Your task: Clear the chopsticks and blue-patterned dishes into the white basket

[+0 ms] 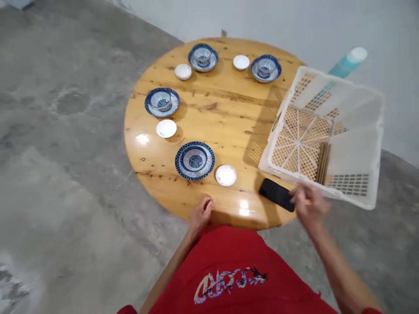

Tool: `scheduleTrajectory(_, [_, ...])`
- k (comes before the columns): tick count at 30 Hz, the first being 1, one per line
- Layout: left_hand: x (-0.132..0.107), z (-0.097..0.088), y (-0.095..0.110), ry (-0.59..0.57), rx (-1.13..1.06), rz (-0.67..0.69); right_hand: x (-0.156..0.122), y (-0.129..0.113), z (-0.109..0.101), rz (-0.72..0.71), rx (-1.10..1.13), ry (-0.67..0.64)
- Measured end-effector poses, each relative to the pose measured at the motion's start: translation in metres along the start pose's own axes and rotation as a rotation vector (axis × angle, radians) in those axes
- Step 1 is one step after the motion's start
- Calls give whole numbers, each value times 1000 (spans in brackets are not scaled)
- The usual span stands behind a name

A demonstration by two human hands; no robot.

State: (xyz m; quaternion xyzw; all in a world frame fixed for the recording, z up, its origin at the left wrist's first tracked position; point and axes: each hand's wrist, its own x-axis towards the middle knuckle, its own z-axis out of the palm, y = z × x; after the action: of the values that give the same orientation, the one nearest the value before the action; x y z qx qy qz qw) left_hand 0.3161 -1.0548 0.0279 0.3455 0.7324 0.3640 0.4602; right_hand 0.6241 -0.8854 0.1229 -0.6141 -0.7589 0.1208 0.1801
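My left hand rests at the near edge of the round wooden table, its fingers curled in and nothing visible in them. A blue-and-white bowl on a matching plate sits just beyond it, with a small white dish to the right. My right hand, smeared by motion, is beside a black phone and in front of the white plastic basket. Its fingers look bent, but I cannot make out whether they hold anything. Inside the basket lie several thin brown sticks, apparently chopsticks.
More blue-and-white bowls on plates stand around the table: one at left, two at the back. Small white dishes sit near them. A blue-green cylinder with a white end is behind the basket, near the wall.
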Motion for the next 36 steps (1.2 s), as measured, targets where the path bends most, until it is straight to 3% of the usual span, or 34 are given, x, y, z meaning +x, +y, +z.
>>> scheduleTrajectory(4, [-1,-16,-3,3,6,14,-84,-46,60,79,293,-293])
scheduleTrajectory(9, [-6,-40,-21,-34,-30,35,-157,-84,106,277,624,-375])
scheduleTrajectory(15, [-17,-69,-40,-88,19,171,-171,-99,109,359,627,-225])
scheduleTrajectory(19, [-33,-87,-44,-89,78,188,-187,-110,111,391,610,-166])
scheduleTrajectory(22, [-50,-97,-49,-41,82,174,-206,-121,123,326,616,-229])
scheduleTrajectory(25, [-70,-102,-60,46,59,133,-219,-125,135,138,603,-398])
scheduleTrajectory(27, [-84,-102,-71,110,32,92,-221,-122,137,20,537,-463])
scheduleTrajectory(31, [-113,-93,-89,212,-18,8,-217,-103,130,-117,387,-420])
scheduleTrajectory(36, [-150,-69,-101,155,18,2,-232,-68,128,-72,346,-388])
